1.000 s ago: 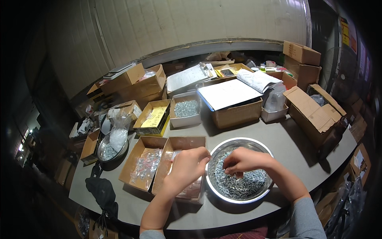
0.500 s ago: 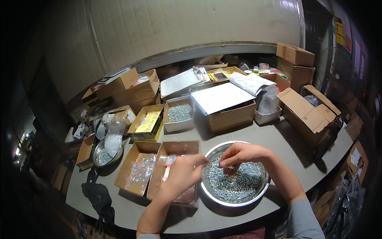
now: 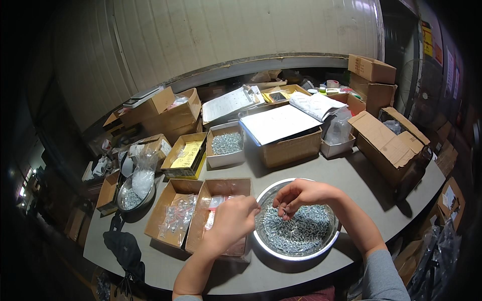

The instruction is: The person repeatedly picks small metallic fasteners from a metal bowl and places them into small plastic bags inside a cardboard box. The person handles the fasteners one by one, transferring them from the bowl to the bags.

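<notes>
A round metal bowl [image 3: 329, 249] full of small silvery screws [image 3: 296, 236] stands before me on the table. Over its left half, my right hand [image 3: 304, 194] is closed in a pinch, with small screws between the fingertips just above the heap. My left hand [image 3: 232, 220] hovers between the bowl's left rim and an open cardboard box [image 3: 226, 186]. Its fingers are pressed together, and what they hold, if anything, is too small to make out. That box contains clear plastic bags. The box beside it [image 3: 173, 188] has small clear bags with hardware and red strips [image 3: 179, 215].
Behind stand a white box of screws [image 3: 224, 159], a box with yellow paper [image 3: 188, 153], and a carton [image 3: 293, 148] under a white board [image 3: 278, 124]. A second metal bowl [image 3: 145, 205] sits at left, an open carton [image 3: 389, 143] at right, a black pouch [image 3: 123, 251] at the table's left edge.
My right hand has lifted slightly off the screws and its fingers have turned, bringing the pinched fingertips into view. My left hand has shifted a little, staying left of the bowl.
</notes>
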